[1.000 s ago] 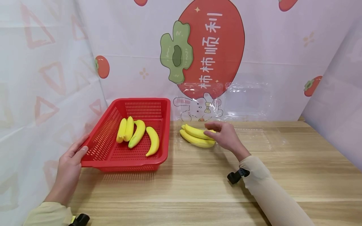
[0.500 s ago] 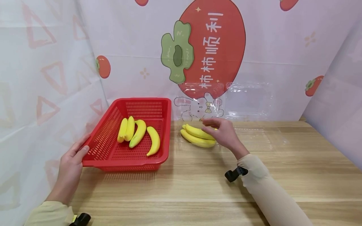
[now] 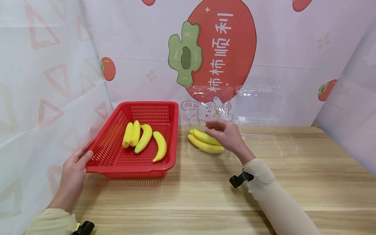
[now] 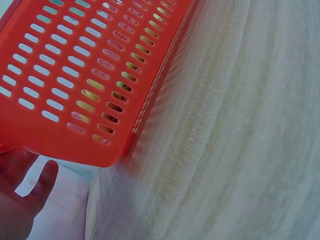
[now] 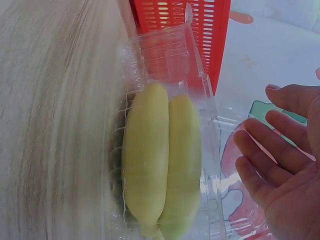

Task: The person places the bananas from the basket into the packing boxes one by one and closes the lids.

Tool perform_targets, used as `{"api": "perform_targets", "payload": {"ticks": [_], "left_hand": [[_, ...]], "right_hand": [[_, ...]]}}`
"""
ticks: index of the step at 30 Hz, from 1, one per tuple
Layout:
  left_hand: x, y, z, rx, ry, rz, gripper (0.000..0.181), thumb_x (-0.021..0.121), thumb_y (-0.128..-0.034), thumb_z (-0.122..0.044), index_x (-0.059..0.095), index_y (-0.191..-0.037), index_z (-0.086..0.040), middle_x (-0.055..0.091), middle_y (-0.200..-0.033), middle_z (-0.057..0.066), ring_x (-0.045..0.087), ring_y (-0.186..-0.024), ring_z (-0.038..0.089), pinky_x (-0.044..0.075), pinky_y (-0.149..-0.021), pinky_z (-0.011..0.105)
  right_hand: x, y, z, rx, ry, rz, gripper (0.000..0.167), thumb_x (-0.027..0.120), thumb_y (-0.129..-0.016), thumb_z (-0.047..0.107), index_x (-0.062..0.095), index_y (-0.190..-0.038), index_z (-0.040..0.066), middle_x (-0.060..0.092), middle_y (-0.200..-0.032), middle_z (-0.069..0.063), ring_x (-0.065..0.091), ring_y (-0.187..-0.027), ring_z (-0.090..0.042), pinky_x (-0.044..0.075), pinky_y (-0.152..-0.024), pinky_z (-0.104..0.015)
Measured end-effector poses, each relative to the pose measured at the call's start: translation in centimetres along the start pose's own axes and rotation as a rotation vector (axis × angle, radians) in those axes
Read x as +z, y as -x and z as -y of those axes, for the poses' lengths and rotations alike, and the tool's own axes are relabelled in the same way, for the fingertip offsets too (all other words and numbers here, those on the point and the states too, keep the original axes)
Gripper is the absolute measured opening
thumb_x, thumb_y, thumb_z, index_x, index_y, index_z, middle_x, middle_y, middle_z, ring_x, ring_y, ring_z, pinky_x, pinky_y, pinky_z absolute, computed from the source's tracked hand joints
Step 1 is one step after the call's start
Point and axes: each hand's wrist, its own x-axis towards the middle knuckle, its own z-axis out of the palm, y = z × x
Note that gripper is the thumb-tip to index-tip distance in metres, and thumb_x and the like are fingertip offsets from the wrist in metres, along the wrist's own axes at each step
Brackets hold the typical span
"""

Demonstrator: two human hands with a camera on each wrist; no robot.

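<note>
My left hand (image 3: pixel 71 173) grips the near left corner of a red basket (image 3: pixel 132 169), thumb over the rim. Several bananas (image 3: pixel 144 138) lie inside it. In the left wrist view, the hand (image 4: pixel 22 200) is beside the corner of the slotted basket (image 4: pixel 60 142). Two bananas (image 3: pixel 205 146) lie side by side in a clear plastic container (image 5: pixel 167 50), right of the basket. My right hand (image 3: pixel 230 137) hovers over their right end, holding nothing; the right wrist view shows its fingers (image 5: pixel 270 155) loosely spread, apart from the bananas (image 5: pixel 145 155).
A second clear container (image 3: pixel 264 143) stands to the right, its lid (image 3: pixel 258 106) upright against the printed backdrop (image 3: pixel 293 49). The wooden table (image 3: pixel 205 195) extends in front, and a white side sheet (image 3: pixel 67 117) hangs left of the basket.
My right hand has moved a little left and away from me above the bananas, its fingers still off them. My left hand, the basket and the bananas stay put.
</note>
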Motion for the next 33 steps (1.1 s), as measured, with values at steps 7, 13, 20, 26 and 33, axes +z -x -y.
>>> {"api": "perform_targets", "payload": {"ticks": [7,13,20,26,33], "left_hand": [[0.0,0.0,-0.1,-0.011,-0.006,-0.005,0.056,0.045,-0.1138,-0.038,0.032,-0.168,-0.030,0.020,-0.179,0.002,0.048,-0.126,0.002,0.052,-0.082,0.002],[0.1,0.1,-0.2,-0.025,-0.019,-0.006,0.057,0.044,-0.1136,-0.039,0.031,-0.168,-0.030,0.018,-0.179,0.002,0.049,-0.124,0.001,0.053,-0.081,0.003],[0.1,0.1,-0.2,-0.028,-0.014,-0.005,0.057,0.044,-0.1136,-0.040,0.031,-0.168,-0.030,0.018,-0.179,0.002,0.049,-0.121,0.000,0.054,-0.081,0.004],[0.1,0.1,-0.1,-0.013,0.006,-0.003,0.057,0.046,-0.1136,-0.038,0.032,-0.168,-0.029,0.020,-0.179,0.001,0.049,-0.123,0.000,0.053,-0.082,0.003],[0.1,0.0,-0.1,-0.009,0.017,-0.009,0.057,0.046,-0.1135,-0.037,0.033,-0.168,-0.028,0.023,-0.177,0.000,0.051,-0.120,-0.003,0.053,-0.083,0.003]], "right_hand": [[0.3,-0.3,0.6,-0.025,-0.022,-0.005,0.037,0.078,-0.097,0.023,0.073,-0.132,0.011,0.076,-0.129,-0.012,0.072,-0.121,-0.030,0.058,-0.109,-0.048],[0.6,-0.5,1.2,-0.034,-0.029,-0.002,0.037,0.078,-0.097,0.026,0.074,-0.131,0.013,0.077,-0.129,-0.008,0.072,-0.120,-0.028,0.058,-0.108,-0.047],[0.9,-0.6,1.8,-0.062,-0.054,-0.001,0.036,0.078,-0.097,0.028,0.075,-0.130,0.014,0.077,-0.128,-0.009,0.072,-0.119,-0.027,0.058,-0.108,-0.046],[1.4,-0.9,2.3,-0.090,-0.074,0.009,0.038,0.078,-0.098,0.026,0.074,-0.133,0.014,0.076,-0.130,-0.010,0.072,-0.119,-0.027,0.058,-0.108,-0.047],[2.0,-1.2,3.2,-0.092,-0.111,0.011,0.036,0.078,-0.097,0.025,0.075,-0.130,0.013,0.077,-0.128,-0.010,0.073,-0.117,-0.027,0.059,-0.106,-0.046]]}}
